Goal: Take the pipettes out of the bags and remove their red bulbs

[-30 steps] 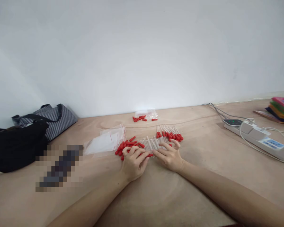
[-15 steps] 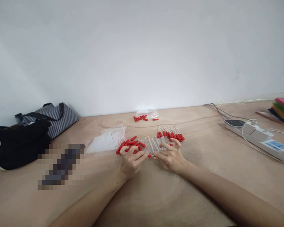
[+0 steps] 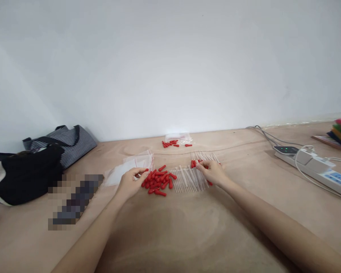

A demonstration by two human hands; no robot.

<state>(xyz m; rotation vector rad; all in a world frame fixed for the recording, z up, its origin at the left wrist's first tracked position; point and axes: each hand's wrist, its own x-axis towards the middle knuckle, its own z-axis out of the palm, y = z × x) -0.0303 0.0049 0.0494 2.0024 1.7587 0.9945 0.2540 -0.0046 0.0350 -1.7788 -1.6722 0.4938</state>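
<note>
At the left edge of a pile of red rubber bulbs [image 3: 157,180], my left hand [image 3: 130,182] is closed, with a red tip showing at its fingertips. Clear thin dropper tubes [image 3: 187,179] lie side by side to the right of that pile. Beyond their right end, my right hand [image 3: 213,172] pinches the red end of a dropper at a row of assembled droppers [image 3: 205,155]. These droppers have red bulbs toward me and pale tubes pointing away; my right hand covers part of the row.
Clear zip bags [image 3: 130,163] lie behind my left hand. More red bulbs [image 3: 169,144] and a small bag [image 3: 177,137] sit near the wall. A power strip [image 3: 315,168] with cables stands right; a black bag [image 3: 25,174] and striped bag [image 3: 78,142] stand left.
My hands were together at the front of the tubes, around a red bulb. They have moved apart: the left to the bulb pile, the right back to the assembled droppers.
</note>
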